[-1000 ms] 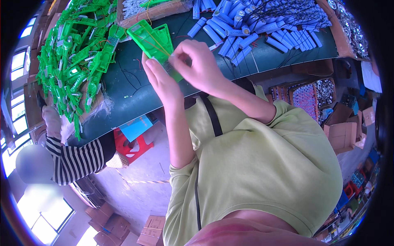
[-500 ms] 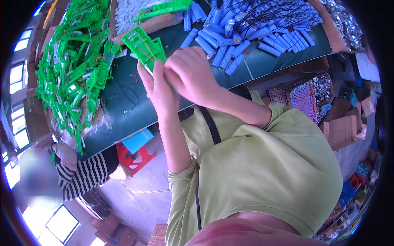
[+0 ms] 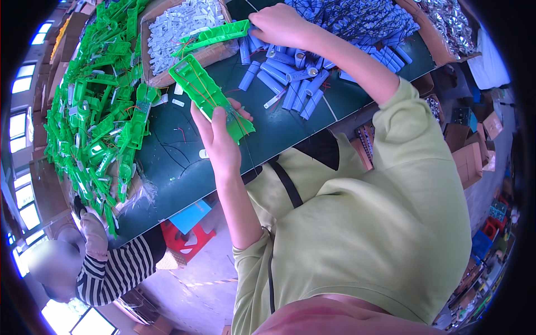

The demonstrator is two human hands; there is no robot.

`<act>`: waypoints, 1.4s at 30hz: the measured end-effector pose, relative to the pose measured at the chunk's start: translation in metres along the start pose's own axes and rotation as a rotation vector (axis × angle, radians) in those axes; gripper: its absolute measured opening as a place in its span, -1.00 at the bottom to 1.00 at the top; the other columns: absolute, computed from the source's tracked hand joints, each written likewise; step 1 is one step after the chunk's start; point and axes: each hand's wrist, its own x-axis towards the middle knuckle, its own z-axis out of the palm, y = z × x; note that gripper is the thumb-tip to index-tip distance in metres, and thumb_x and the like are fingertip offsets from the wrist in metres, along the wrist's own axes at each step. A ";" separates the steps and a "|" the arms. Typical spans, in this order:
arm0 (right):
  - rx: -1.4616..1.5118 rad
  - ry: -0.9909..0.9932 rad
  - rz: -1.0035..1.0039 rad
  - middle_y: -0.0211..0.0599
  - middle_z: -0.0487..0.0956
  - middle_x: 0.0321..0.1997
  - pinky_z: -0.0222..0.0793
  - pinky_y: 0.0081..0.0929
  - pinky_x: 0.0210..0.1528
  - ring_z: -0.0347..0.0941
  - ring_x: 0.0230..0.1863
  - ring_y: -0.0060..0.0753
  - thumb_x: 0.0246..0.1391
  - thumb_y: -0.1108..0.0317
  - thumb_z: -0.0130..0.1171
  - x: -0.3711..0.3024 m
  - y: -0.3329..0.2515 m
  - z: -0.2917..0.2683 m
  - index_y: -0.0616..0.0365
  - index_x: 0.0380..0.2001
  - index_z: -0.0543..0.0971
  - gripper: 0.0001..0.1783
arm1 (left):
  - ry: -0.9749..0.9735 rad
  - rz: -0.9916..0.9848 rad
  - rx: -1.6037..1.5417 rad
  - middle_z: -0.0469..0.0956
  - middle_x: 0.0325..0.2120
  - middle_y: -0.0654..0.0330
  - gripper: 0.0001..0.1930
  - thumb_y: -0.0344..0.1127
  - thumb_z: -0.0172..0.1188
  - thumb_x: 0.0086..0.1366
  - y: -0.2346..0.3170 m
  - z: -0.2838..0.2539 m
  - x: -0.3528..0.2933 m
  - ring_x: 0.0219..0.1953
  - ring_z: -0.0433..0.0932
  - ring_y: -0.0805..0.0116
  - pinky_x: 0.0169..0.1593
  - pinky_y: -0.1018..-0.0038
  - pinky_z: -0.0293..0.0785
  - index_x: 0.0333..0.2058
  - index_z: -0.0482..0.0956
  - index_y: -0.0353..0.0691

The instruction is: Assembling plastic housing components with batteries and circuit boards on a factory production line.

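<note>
My left hand [image 3: 222,137] grips a long green plastic casing [image 3: 198,82] with thin red and yellow wires running along its inside. The casing slants up and away, and its lower end rests across my fingers. Farther off, my right hand [image 3: 279,25] reaches over the table with curled fingers. It is at the right end of a second green casing [image 3: 218,36], which lies on a box of white parts. My fingertips are partly hidden, so what they hold cannot be made out. Blue cylindrical battery cells [image 3: 296,75] lie close below that hand.
Green casings are heaped [image 3: 103,123] at the left. Small white parts [image 3: 181,30] fill a cardboard box [image 3: 223,53]. Shiny metal pieces [image 3: 446,25] sit in a box at the far right. A person in a striped sleeve [image 3: 125,268] works at the table's left end. Below stands a red stool [image 3: 192,243].
My right hand has left the casing in my left hand and moved up and away to the second casing. The view has shifted; my left hand still grips the first casing.
</note>
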 end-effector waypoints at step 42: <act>0.943 0.648 -0.029 -0.24 0.46 -0.44 0.31 -0.48 -0.34 0.39 -0.47 -0.30 0.13 0.40 -0.03 -0.081 -0.151 0.000 0.19 -0.02 0.38 -0.67 | 0.000 0.178 0.391 0.34 -0.08 0.15 -0.57 -0.45 -0.19 0.33 -0.013 -0.010 -0.035 -0.11 0.36 0.47 -0.04 0.54 0.29 0.17 0.07 -0.30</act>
